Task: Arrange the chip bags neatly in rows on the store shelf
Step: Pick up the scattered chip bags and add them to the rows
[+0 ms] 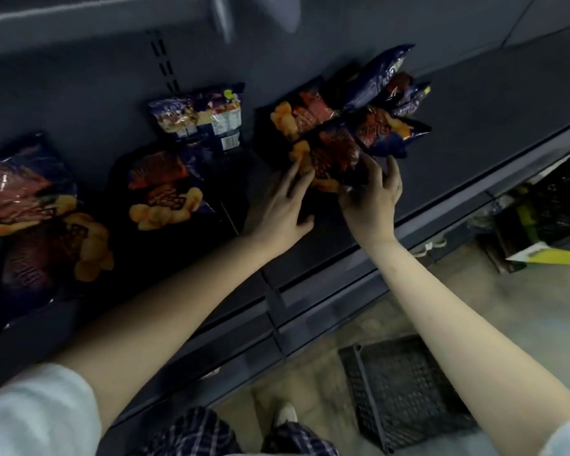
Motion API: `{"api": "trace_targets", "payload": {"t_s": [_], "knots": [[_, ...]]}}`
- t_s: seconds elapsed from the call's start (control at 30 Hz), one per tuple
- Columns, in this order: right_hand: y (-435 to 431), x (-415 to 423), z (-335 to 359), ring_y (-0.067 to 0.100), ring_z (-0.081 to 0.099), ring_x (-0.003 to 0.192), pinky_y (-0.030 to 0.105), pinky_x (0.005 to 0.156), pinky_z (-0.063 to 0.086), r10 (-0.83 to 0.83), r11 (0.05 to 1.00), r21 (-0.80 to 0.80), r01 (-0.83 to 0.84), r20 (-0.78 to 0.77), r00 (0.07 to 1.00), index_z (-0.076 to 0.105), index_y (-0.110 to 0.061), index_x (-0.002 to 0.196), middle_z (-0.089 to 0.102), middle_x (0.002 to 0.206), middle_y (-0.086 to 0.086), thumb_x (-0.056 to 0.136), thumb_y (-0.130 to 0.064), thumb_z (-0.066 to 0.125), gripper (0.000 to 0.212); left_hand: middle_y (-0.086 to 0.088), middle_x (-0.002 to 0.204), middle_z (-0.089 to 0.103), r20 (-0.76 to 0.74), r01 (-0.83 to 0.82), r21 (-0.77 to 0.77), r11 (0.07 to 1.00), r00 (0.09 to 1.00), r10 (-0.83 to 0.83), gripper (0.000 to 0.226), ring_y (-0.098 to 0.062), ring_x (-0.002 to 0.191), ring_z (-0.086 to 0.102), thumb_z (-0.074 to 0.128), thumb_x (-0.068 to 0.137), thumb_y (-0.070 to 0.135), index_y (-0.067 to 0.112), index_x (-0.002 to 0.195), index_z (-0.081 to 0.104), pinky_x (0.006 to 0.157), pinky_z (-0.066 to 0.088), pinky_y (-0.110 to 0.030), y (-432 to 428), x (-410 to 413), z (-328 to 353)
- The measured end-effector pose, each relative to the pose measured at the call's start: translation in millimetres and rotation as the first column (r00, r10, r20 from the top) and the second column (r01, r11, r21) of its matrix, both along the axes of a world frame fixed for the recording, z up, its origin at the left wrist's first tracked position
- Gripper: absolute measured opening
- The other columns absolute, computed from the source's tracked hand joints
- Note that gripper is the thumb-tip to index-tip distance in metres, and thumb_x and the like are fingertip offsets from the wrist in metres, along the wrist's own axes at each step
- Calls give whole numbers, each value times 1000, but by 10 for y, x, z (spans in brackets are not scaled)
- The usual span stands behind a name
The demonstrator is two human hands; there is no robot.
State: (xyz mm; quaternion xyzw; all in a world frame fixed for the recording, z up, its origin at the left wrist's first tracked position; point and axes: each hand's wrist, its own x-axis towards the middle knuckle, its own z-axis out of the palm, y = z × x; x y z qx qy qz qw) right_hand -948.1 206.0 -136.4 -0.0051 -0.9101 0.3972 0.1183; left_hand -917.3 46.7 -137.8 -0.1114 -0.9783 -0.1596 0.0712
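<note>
Dark blue chip bags with orange snack pictures lie on the dark shelf point(474, 103). One bag point(40, 222) lies flat at the far left, another point(162, 189) to its right, and a third point(204, 115) stands behind with its back label showing. A loose heap of bags point(385, 93) sits at the right. The front bag of that heap point(333, 153) is between my hands. My left hand point(278, 205) touches its left edge with straight fingers. My right hand point(374, 195) grips its lower right corner with curled fingers.
The shelf's front rail point(343, 284) runs diagonally below my arms. A black plastic crate point(405, 390) stands on the floor beneath. Dark and yellow packages point(547, 218) fill a lower shelf at the right. The shelf's right part beyond the heap is bare.
</note>
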Motion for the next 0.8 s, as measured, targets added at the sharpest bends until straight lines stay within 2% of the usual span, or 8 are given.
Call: {"api": "trace_targets", "payload": {"t_s": [0.13,0.23,0.3,0.37,0.43,0.53,0.67,0.8], "knots": [[77,10,-12,31,29,137,29,106,31,-28,986,-165,31,21,999,28,-12,145,24,150,15,88,-20,63,67,-4,158,-2,55,29,-20,999,998,-28,76,-35,142,13,58,88,38,27,149,13,109,32,-48,140,-78,-80],[129,-17,23,18,49,121,30,98,42,-55,889,-433,152,227,972,19,-16,148,49,133,5,85,-38,66,82,-7,158,0,52,55,3,999,997,-55,66,-34,142,15,57,88,35,24,146,26,110,32,-48,231,-78,-131],[143,-36,51,17,58,113,36,98,48,-8,747,-614,255,375,927,26,-23,144,59,124,-1,65,-58,71,98,-10,157,8,56,77,28,997,995,-79,58,-33,141,18,56,89,32,21,142,35,110,32,-47,274,-58,-150],[174,-66,27,17,63,106,41,96,50,37,707,-666,238,372,928,47,-22,129,65,115,-2,51,-66,72,93,-15,152,22,29,99,59,993,995,-100,52,-34,137,27,57,87,27,16,136,43,108,34,-46,292,-12,-145],[171,-67,65,17,66,99,43,92,53,32,720,-662,207,329,944,56,-21,119,69,104,-3,54,-63,75,80,-18,144,36,-22,116,101,988,993,-114,47,-35,128,40,60,85,22,11,130,48,103,40,-45,281,59,-121],[100,-5,112,19,67,90,48,88,53,40,745,-652,145,260,965,63,-24,92,69,89,-2,73,-42,75,29,-14,137,43,-32,164,192,968,986,-161,42,-29,121,48,59,87,18,9,127,49,95,39,-25,233,176,-97],[-52,126,106,15,63,96,40,93,51,55,685,-722,97,184,981,49,-23,97,64,98,-3,75,-31,76,35,-9,131,49,-63,237,286,929,971,-229,40,-21,113,53,57,88,16,8,126,47,85,35,-11,158,319,-36],[-158,241,228,15,61,96,37,91,51,62,686,-726,47,122,991,42,-14,106,61,102,2,83,-19,70,37,-11,122,53,-257,260,336,905,950,-177,38,-15,105,53,55,86,18,2,119,48,85,37,-7,19,393,197]]}}
